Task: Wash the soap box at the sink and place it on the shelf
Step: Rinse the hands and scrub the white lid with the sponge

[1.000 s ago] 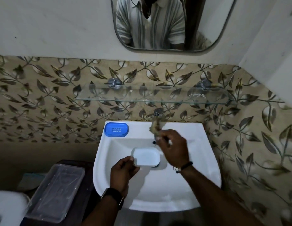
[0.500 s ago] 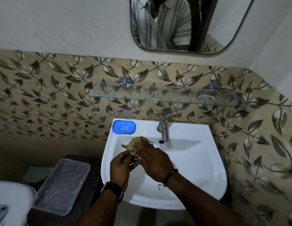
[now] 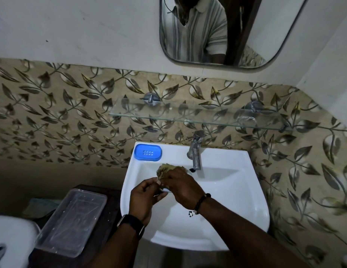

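Observation:
Both hands are over the white sink [image 3: 236, 206]. My left hand [image 3: 144, 198] grips the white soap box bottom [image 3: 166, 189], which is mostly hidden between my hands. A worn greenish-brown scrubber [image 3: 166, 169] is pressed onto the box by my right hand [image 3: 180, 187], just left of the metal tap [image 3: 195, 151]. The blue soap box tray [image 3: 148, 152] lies on the sink's back left rim. The glass shelf [image 3: 197, 117] is on the tiled wall above the sink.
A clear plastic container [image 3: 72, 223] sits on a dark stand left of the sink. A white fixture [image 3: 12, 242] is at the bottom left. A mirror [image 3: 217, 29] hangs above the shelf. The side wall closes in on the right.
My right hand came away from the tap and brought the scrubber down onto the white box held in my left hand. The view shifted so the sink sits further right.

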Available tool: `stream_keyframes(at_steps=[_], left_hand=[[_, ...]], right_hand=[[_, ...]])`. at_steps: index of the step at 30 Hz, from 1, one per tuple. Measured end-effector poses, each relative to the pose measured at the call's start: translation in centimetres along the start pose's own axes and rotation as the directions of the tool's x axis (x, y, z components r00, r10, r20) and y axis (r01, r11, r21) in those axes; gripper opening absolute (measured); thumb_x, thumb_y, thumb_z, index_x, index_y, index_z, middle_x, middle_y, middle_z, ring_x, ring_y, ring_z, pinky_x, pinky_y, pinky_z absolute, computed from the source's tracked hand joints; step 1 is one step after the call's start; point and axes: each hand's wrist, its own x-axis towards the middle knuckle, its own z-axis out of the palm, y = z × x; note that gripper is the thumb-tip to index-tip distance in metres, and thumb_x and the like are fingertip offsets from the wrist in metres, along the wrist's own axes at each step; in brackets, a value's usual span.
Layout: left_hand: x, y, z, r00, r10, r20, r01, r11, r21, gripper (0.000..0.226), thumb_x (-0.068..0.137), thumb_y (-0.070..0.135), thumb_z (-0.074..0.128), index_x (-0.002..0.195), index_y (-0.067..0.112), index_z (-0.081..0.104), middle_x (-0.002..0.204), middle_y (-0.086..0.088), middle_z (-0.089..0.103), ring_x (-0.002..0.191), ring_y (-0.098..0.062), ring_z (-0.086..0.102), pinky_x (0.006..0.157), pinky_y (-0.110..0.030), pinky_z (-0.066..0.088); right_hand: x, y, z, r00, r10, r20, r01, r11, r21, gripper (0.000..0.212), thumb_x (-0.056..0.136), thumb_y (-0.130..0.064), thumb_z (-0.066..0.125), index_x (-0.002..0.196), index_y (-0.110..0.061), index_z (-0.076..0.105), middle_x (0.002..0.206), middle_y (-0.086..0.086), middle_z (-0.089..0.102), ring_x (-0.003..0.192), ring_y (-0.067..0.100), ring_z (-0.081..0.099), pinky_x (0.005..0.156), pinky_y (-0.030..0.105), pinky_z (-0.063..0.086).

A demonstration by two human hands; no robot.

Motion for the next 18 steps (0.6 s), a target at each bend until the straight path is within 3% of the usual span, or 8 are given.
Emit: stream_keyframes(at_steps=[3,6,8,12,16,18], left_hand=[[0.6,0.4,0.2,1.0,-0.008,-0.027,0.008,1.0,0.01,0.012,0.091,-0.001,0.064,0.099,-0.003,0.072,0.092,-0.02,0.074,0.082,-0.031,0.073,0.071,-0.036,0.061],[1.0,0.7,0.5,0.995,-0.01,-0.098,0.005,0.999,-0.042,0.011,0.091,-0.002,0.065,0.099,-0.004,0.071,0.088,-0.018,0.073,0.075,-0.027,0.073,0.067,-0.035,0.061],[0.9,0.6,0.9,0.991,-0.013,-0.133,0.005,0.998,-0.06,0.011,0.091,-0.001,0.065,0.1,-0.004,0.071,0.09,-0.018,0.072,0.076,-0.028,0.071,0.065,-0.036,0.062],[0.7,0.7,1.6,0.984,-0.032,-0.173,0.01,0.992,-0.129,0.01,0.092,0.001,0.064,0.098,-0.001,0.071,0.092,-0.018,0.072,0.082,-0.033,0.069,0.066,-0.036,0.063],[0.6,0.8,2.0,0.993,-0.037,-0.111,0.023,0.992,-0.123,0.016,0.095,0.001,0.06,0.107,-0.006,0.069,0.1,-0.026,0.071,0.086,-0.036,0.067,0.075,-0.039,0.062],[0.7,1.1,2.0,0.996,-0.04,-0.083,0.029,0.992,-0.12,0.019,0.097,0.001,0.057,0.11,-0.007,0.068,0.099,-0.026,0.071,0.084,-0.035,0.068,0.073,-0.036,0.063]], right_hand=[[0.7,0.2,-1.2,0.999,0.051,-0.012,-0.052,0.992,-0.118,0.03,0.094,-0.021,0.048,0.114,-0.022,0.07,0.119,0.001,0.067,0.112,0.022,0.054,0.099,0.03,0.04],[0.7,0.8,-2.1,0.99,0.143,-0.003,-0.13,0.894,-0.428,0.029,0.084,-0.015,0.05,0.102,-0.02,0.072,0.1,0.005,0.066,0.101,0.03,0.056,0.097,0.043,0.044],[0.6,0.8,-2.4,0.977,0.212,-0.003,-0.184,0.837,-0.516,0.026,0.081,-0.016,0.051,0.096,-0.018,0.072,0.094,0.006,0.065,0.102,0.032,0.055,0.096,0.048,0.042],[0.3,-0.3,-1.5,0.956,0.287,-0.059,-0.285,0.859,-0.425,0.033,0.083,-0.024,0.045,0.107,-0.02,0.068,0.109,0.002,0.066,0.114,0.028,0.052,0.106,0.045,0.035],[0.4,-1.6,-0.4,0.928,0.367,-0.066,-0.37,0.929,-0.031,0.026,0.084,-0.013,0.049,0.104,-0.017,0.066,0.115,0.001,0.067,0.12,0.026,0.053,0.099,0.042,0.04],[0.6,-2.2,-0.1,0.931,0.36,-0.065,-0.349,0.927,0.14,0.03,0.084,-0.006,0.049,0.104,-0.017,0.068,0.116,0.002,0.068,0.121,0.027,0.053,0.099,0.043,0.042]])
